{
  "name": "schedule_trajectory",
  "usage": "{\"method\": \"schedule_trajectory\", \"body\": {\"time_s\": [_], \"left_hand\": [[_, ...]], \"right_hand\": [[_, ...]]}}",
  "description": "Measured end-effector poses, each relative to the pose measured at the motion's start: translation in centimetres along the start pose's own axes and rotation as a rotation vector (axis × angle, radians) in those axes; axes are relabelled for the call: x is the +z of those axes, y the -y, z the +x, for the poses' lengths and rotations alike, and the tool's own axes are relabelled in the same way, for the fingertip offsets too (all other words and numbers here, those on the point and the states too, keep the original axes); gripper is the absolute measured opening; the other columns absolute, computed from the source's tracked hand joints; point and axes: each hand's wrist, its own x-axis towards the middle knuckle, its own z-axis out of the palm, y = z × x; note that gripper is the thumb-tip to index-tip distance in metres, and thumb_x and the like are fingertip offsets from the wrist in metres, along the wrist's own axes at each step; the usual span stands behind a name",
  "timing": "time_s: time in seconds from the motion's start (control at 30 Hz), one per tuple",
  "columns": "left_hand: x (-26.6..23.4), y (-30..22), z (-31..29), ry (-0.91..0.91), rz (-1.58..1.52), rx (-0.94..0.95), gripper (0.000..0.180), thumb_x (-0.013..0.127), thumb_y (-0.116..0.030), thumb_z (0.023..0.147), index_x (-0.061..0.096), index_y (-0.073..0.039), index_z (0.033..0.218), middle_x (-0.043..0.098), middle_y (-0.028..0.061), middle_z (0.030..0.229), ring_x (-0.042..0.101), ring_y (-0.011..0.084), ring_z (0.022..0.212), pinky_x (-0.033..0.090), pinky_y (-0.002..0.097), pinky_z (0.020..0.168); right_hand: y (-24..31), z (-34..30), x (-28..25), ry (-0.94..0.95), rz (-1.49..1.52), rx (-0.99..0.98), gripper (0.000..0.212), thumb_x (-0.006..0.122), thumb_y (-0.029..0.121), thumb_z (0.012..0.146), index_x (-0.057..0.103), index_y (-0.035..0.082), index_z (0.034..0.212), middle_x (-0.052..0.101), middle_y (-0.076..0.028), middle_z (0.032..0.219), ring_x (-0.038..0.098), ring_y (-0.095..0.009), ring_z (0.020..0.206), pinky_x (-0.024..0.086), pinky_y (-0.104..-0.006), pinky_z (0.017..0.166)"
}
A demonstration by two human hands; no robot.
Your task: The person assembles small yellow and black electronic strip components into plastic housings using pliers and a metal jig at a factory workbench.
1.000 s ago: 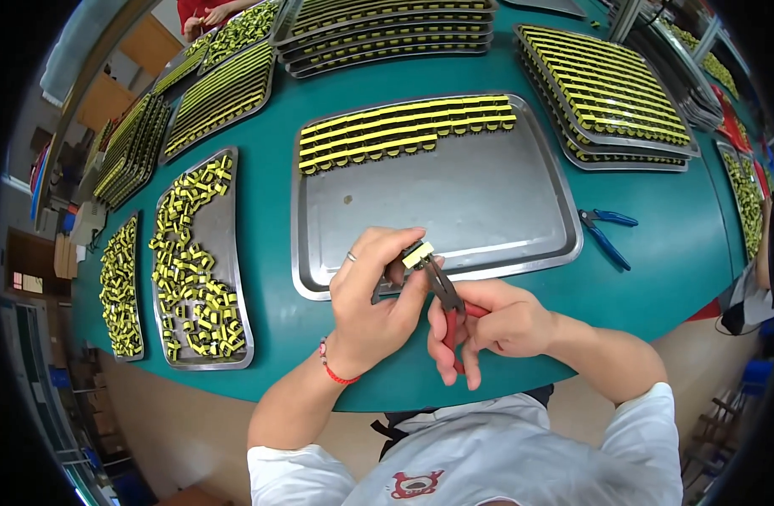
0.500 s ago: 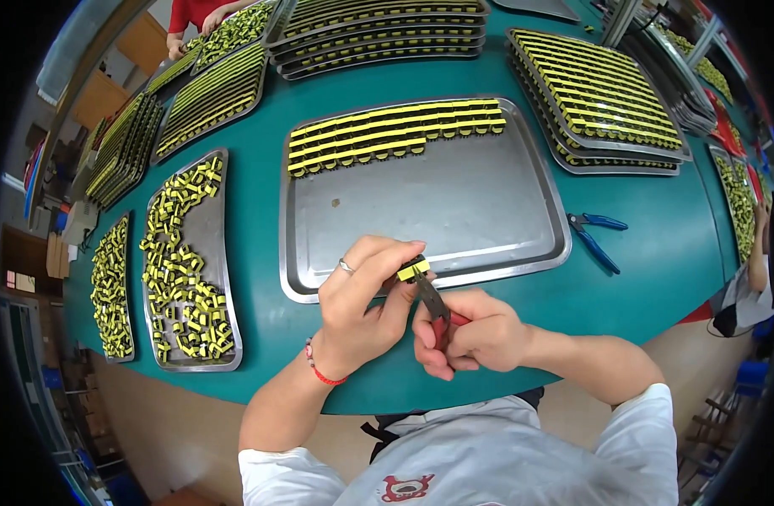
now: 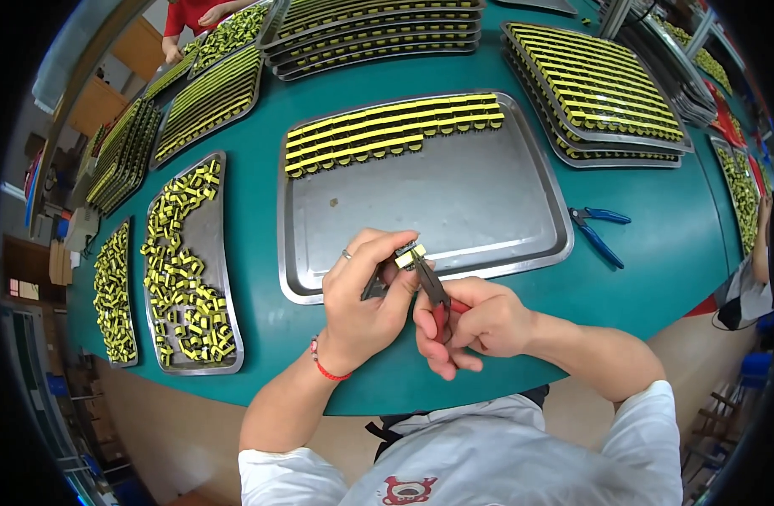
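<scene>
My left hand (image 3: pixel 362 291) pinches a small yellow-and-black electronic component (image 3: pixel 410 255) between thumb and fingertips, above the near edge of the metal tray (image 3: pixel 429 207). My right hand (image 3: pixel 480 320) is closed around red-handled pliers (image 3: pixel 435 295). The plier jaws point up and to the left, with their tips at the component; whether they grip it or only touch it is too small to tell. At the tray's far side stand rows of similar yellow-topped components (image 3: pixel 353 143), the nearest row shorter than those behind.
Blue-handled cutters (image 3: pixel 602 232) lie right of the tray on the green table (image 3: pixel 522 337). To the left, a tray (image 3: pixel 228 295) holds loose components, with another pile (image 3: pixel 115 295) beyond. Stacked filled trays (image 3: pixel 598 84) stand far right and at the back. A person in red (image 3: pixel 193 13) works far left.
The component has tipped slightly in my left fingers, and its yellow face looks paler. The plier handles look a little wider apart, with my right lower fingers loosened.
</scene>
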Motion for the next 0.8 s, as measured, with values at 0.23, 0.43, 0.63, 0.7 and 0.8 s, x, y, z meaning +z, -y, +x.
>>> {"method": "schedule_trajectory", "body": {"time_s": [0.23,0.43,0.63,0.7,0.8], "left_hand": [[0.0,0.4,-0.1,0.008,-0.012,0.011,0.030,0.067,0.013,0.076,0.064,0.006,0.106,0.062,0.0089,0.084,0.057,0.0111,0.069,0.044,0.0222,0.058],[0.2,1.1,-0.2,-0.104,-0.076,-0.049,0.033,0.080,0.003,0.075,0.066,0.002,0.105,0.062,0.0062,0.079,0.050,0.0076,0.059,0.040,0.0217,0.051],[-0.1,0.5,-0.4,0.004,-0.029,0.021,0.033,0.068,0.015,0.077,0.061,0.008,0.109,0.062,0.0125,0.092,0.061,0.0130,0.073,0.050,0.0247,0.062],[-0.2,0.4,-0.4,0.010,-0.027,0.038,0.036,0.068,0.017,0.076,0.061,0.007,0.109,0.062,0.0129,0.092,0.060,0.0129,0.072,0.049,0.0247,0.060],[-0.3,0.4,-0.4,0.017,-0.026,0.039,0.035,0.068,0.015,0.077,0.061,0.007,0.110,0.062,0.0122,0.090,0.060,0.0124,0.073,0.048,0.0238,0.061]], "right_hand": [[0.0,-0.2,-1.0,0.056,-0.067,0.011,0.037,0.041,-0.010,0.068,0.048,-0.004,0.103,0.060,-0.022,0.089,0.069,-0.036,0.079,0.056,-0.0337,0.053],[0.2,-0.3,-0.5,0.122,0.009,0.065,0.040,0.040,-0.010,0.067,0.049,-0.005,0.106,0.060,-0.022,0.094,0.069,-0.038,0.090,0.063,-0.0414,0.067],[0.4,-0.4,-0.7,0.085,0.000,0.082,0.038,0.041,-0.009,0.066,0.050,-0.006,0.102,0.060,-0.022,0.093,0.069,-0.038,0.087,0.062,-0.0386,0.062],[0.8,-0.3,-1.3,0.089,-0.068,0.115,0.037,0.041,-0.009,0.066,0.051,-0.006,0.101,0.060,-0.022,0.092,0.069,-0.037,0.086,0.060,-0.0370,0.059],[0.6,-0.2,-1.8,0.095,-0.128,0.136,0.036,0.041,-0.009,0.065,0.051,-0.006,0.100,0.060,-0.021,0.092,0.068,-0.036,0.084,0.057,-0.0342,0.055]]}}
